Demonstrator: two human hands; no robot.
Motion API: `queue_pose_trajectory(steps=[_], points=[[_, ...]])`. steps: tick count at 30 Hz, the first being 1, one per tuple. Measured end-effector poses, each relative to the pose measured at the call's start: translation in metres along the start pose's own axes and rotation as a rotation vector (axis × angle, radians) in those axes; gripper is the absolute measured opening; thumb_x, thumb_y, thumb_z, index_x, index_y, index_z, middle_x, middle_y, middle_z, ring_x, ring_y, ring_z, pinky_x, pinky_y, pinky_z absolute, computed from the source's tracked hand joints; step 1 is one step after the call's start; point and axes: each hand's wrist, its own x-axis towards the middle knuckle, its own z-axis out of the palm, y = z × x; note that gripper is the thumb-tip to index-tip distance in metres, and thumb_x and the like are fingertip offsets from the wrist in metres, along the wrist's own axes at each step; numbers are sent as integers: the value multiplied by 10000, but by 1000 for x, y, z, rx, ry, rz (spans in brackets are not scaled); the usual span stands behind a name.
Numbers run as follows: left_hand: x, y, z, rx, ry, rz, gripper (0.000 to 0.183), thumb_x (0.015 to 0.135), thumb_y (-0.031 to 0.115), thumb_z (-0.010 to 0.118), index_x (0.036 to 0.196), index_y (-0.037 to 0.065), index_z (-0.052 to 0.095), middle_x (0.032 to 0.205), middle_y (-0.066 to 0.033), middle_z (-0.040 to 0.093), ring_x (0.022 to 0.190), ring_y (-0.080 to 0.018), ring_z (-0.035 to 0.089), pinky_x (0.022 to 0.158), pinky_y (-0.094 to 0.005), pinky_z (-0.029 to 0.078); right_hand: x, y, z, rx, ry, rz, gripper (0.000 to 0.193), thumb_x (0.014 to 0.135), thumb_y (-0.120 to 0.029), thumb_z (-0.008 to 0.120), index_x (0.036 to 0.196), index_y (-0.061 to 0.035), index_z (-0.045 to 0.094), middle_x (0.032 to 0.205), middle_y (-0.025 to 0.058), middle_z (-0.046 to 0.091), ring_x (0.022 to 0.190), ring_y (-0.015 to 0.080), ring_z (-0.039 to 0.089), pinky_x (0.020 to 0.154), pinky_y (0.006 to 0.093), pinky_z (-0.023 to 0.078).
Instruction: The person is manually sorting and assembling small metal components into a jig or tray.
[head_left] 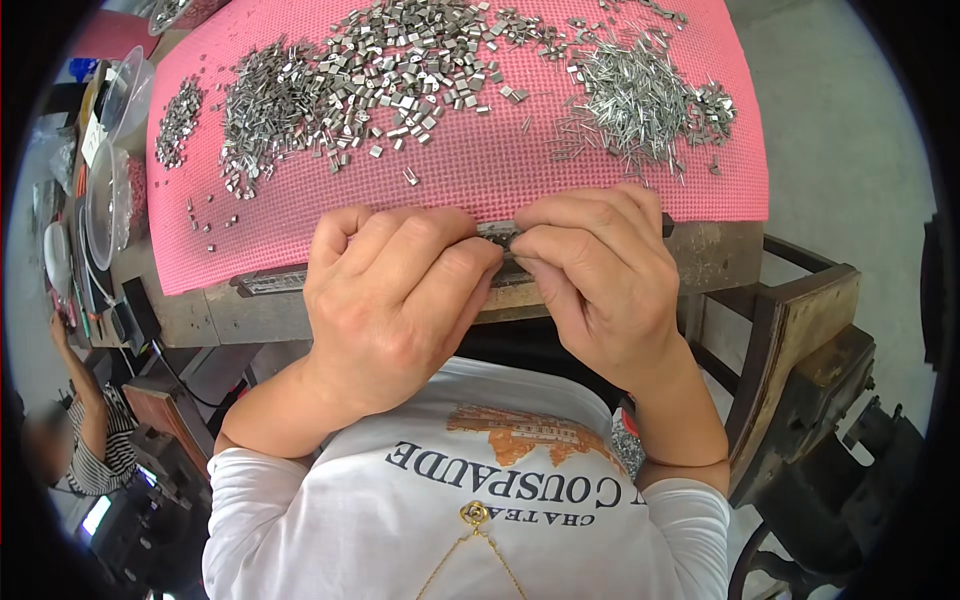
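My left hand (385, 300) and my right hand (605, 275) meet at the table's near edge, knuckles up. Both are closed, thumb and fingers pinched together over a long dark bar (270, 282) that lies along the edge of the pink mat (290, 225). Between the fingertips a small dark stretch of the bar shows. Whatever tiny piece either hand pinches is hidden by the fingers. Just beyond my left hand, a small metal piece with thin legs (411, 176) lies by itself on the mat.
Small silver blocks (420, 60) are heaped at the mat's far middle, darker parts (265, 100) to their left. Thin metal pins (635, 105) form a pile at far right. Clear plastic tubs (105, 205) stand left. Another person's arm (88, 395) reaches in at far left.
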Motion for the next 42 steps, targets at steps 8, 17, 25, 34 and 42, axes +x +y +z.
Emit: queue_pose_trajectory(steps=[8,17,25,34,42], points=[[-3,-2,-4,-130,-14,-49,292,675,7,868,942,70,768,981,-64,740,833,-224,664,755,-346,460,-4,5,-1,82,26,12,285,699,41,763,955,-67,703,1013,52,718,913,266,677,850,399,473],[0,-5,-9,-259,-36,-162,276,723,-13,854,973,56,762,968,-89,739,856,-245,683,756,-345,503,4,-1,1,62,36,21,281,712,50,758,962,-64,697,975,53,718,886,267,676,822,405,466],[2,1,2,-234,66,-228,280,739,133,863,1004,169,779,935,13,691,841,-218,645,732,-366,440,9,-13,-7,19,-3,28,232,758,85,732,949,-44,702,970,104,727,874,302,685,830,403,484],[-19,-2,-12,-297,50,-221,348,776,109,767,1117,172,743,1041,12,672,946,-228,625,771,-369,455,15,-38,-10,-33,-116,118,221,785,79,708,982,-16,679,992,121,719,936,292,669,882,401,462],[-56,-79,-79,-160,302,-294,292,764,100,849,1049,120,792,1018,-49,730,936,-261,682,820,-390,521,60,-70,-8,-203,-219,-46,192,806,25,745,981,-41,701,990,83,711,938,273,665,915,401,417]])
